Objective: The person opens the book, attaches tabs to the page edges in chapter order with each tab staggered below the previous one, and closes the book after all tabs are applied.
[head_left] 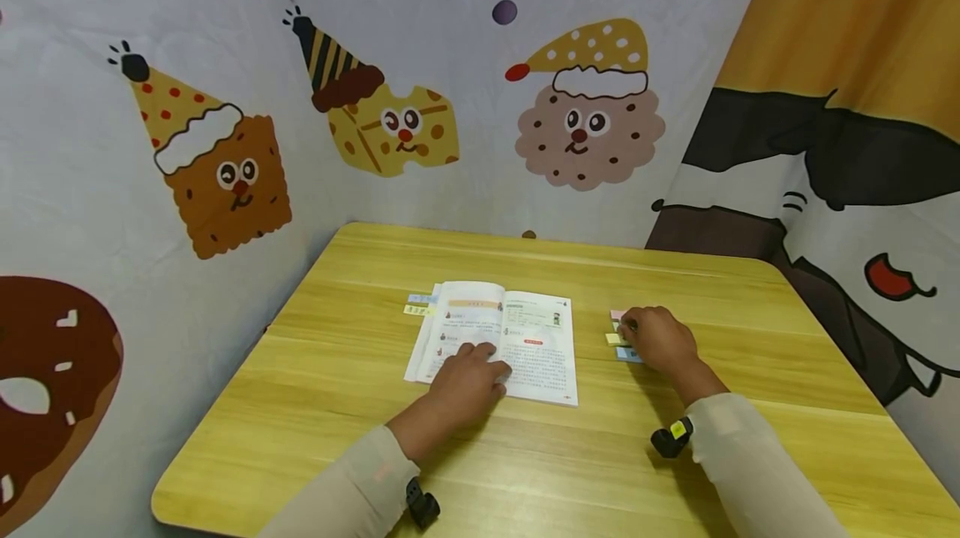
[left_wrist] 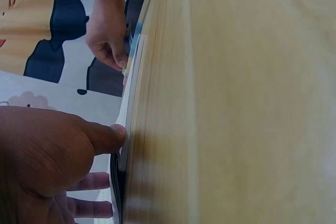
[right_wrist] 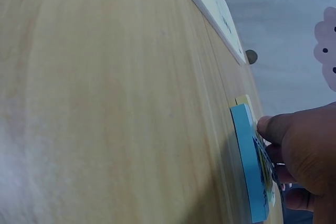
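Left hand point(head_left: 467, 384) lies across the inner part of an open book point(head_left: 540, 375), fingers spread and relaxed, holding nothing in a grip. Its placement over the fold appears meant to weigh the pages down, since a book opened this way tends to close.

Right hand point(head_left: 662, 339) is at the note blocks, to the right of the book and apart from it. Its fingers are curled about a dark slender item point(right_wrist: 265, 155), possibly a pen; the identity cannot be confirmed. Whether the fingertips also pinch a slip cannot be told, as the hand covers part of the stack.

A pink note block point(head_left: 617, 315), a yellow note block point(head_left: 614, 339) and a blue note block point(head_left: 628, 354) sit one below another, nearest edge blue. Their position suits the right hand, which reaches them without crossing the book.

A blue tab point(head_left: 422, 299) and a yellow tab point(head_left: 417, 310) project past the book's left edge, one above the other, presumably so that each remains readable from outside. Both carry handwriting, too small to read.

Book and blocks rest on a wood-grain table point(head_left: 300, 438).
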Tool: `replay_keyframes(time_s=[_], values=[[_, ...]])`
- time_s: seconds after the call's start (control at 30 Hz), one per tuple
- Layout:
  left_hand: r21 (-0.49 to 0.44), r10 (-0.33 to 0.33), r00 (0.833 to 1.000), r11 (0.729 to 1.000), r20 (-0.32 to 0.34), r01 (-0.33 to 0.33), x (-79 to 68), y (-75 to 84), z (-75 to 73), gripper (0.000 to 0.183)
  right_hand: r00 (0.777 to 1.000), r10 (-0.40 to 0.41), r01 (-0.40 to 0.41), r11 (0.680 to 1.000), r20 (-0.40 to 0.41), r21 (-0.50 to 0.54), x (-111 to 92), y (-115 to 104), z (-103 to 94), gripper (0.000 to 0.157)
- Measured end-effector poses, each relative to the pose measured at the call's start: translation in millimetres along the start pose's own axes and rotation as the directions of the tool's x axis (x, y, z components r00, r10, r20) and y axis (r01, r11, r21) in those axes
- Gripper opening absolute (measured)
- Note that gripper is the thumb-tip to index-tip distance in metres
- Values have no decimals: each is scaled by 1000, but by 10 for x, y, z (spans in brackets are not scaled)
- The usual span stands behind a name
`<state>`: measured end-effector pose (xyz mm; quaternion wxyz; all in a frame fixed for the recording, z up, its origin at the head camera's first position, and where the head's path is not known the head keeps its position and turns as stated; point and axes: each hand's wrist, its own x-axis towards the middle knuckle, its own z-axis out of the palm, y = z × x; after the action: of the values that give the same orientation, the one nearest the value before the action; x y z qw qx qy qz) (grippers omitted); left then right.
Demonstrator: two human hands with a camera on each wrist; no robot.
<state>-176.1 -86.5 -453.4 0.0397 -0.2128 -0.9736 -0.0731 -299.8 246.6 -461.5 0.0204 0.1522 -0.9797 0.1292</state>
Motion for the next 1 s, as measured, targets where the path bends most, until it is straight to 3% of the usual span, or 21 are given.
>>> replay_keyframes(time_s=[0.6,1.0], values=[[-8,3,1000,1000,0,-3,-15,3,-15,27,1000,-6,6,1000,-21,-15,-20,-20,4,15],[-8,9,1000,1000,-2,-9,-19,4,-16,27,1000,16,-16,1000,-26,-25,-13,-40,3,20]])
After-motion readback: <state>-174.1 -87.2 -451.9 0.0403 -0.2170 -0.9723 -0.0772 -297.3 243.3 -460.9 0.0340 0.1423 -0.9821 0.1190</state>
